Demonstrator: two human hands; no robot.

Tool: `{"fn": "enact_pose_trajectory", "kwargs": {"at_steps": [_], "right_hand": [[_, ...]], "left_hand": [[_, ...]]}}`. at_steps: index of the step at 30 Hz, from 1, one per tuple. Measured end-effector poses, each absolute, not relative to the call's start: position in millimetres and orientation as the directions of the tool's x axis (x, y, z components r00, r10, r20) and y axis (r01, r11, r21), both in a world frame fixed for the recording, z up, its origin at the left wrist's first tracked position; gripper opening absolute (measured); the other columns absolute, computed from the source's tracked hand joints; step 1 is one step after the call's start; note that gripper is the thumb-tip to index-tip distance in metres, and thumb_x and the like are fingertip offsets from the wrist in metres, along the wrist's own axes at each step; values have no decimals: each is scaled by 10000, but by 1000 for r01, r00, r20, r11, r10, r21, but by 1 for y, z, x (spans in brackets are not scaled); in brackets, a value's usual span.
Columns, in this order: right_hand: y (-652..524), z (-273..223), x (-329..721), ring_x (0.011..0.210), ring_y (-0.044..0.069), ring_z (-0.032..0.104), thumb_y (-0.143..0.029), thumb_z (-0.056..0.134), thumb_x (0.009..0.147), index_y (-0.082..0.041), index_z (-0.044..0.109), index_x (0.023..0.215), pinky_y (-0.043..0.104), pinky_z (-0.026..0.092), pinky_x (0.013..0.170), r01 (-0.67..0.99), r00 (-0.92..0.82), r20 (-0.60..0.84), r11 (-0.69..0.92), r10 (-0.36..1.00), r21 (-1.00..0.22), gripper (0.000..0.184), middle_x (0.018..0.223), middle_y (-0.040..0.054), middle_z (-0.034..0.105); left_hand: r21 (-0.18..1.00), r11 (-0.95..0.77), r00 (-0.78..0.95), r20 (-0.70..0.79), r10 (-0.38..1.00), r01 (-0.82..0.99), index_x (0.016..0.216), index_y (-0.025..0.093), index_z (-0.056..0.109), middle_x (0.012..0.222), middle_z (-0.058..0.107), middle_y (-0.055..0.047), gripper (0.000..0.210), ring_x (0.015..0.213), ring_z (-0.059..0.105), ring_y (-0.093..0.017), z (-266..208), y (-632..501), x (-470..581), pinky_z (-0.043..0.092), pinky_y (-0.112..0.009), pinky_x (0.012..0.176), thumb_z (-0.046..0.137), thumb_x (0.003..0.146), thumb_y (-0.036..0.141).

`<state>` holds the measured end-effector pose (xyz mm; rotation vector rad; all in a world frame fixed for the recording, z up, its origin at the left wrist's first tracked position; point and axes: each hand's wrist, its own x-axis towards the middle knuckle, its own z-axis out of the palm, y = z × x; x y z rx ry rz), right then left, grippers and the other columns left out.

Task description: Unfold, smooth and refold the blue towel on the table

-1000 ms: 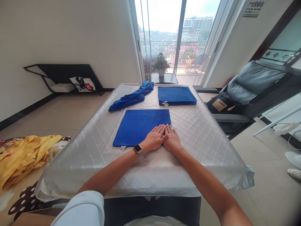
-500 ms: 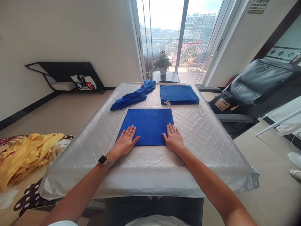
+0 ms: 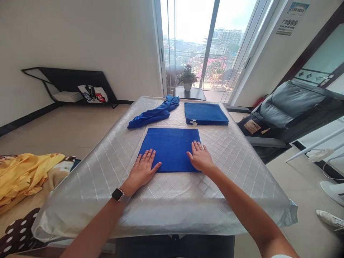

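A blue towel, folded into a flat rectangle, lies on the silver quilted tablecloth in front of me. My left hand rests on its near left corner with the palm down and the fingers stretched out. On the near right side of the same towel lies my right hand, also palm down, thumb spread from the fingers. Beyond the towel to the right is a neat stack of folded blue towels with a white tag on its near edge. A crumpled blue towel lies at the far left.
A grey reclining chair with a black bag stands right of the table. Yellow cloth is heaped at the left. Past the far table edge, a potted plant sits on a chair before the glass door. A white shoe shows at right.
The camera view has tilted and shifted slightly. My right hand has moved a little over the towel's right side; my left hand stays flat at the near left corner.
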<state>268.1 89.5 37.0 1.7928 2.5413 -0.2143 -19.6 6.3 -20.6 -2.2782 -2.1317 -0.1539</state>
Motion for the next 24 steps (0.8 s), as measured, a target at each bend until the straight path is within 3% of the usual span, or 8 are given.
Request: {"fn": "enact_pose_trajectory", "kwargs": {"at_steps": [7, 17, 24], "right_hand": [[127, 16, 260, 1626, 249, 124, -488, 204, 1101, -43, 195, 1675, 432, 106, 1311, 957, -241, -71, 225, 968, -186, 726, 1753, 118, 143], [129, 7, 266, 1628, 244, 115, -494, 208, 1097, -58, 208, 1677, 434, 82, 1313, 938, -259, -60, 237, 964, -253, 725, 1754, 112, 151], [129, 5, 265, 1629, 241, 104, -486, 202, 1093, -62, 209, 1677, 442, 78, 1313, 926, -266, -57, 239, 962, -292, 721, 1755, 114, 137]], "left_hand": [[51, -72, 67, 89, 994, 996, 1667, 120, 262, 1720, 257, -128, 780, 1601, 237, -278, -23, 5, -23, 154, -504, 1316, 253, 1050, 598], [41, -79, 78, 46, 996, 996, 1665, 97, 250, 1729, 240, -122, 814, 1611, 205, -264, -22, 5, -29, 146, -485, 1319, 209, 1040, 617], [62, 35, -37, 38, 999, 997, 1658, 67, 251, 1708, 290, -166, 811, 1592, 264, -277, -31, 0, -73, 279, -497, 1280, 215, 1032, 582]]}}
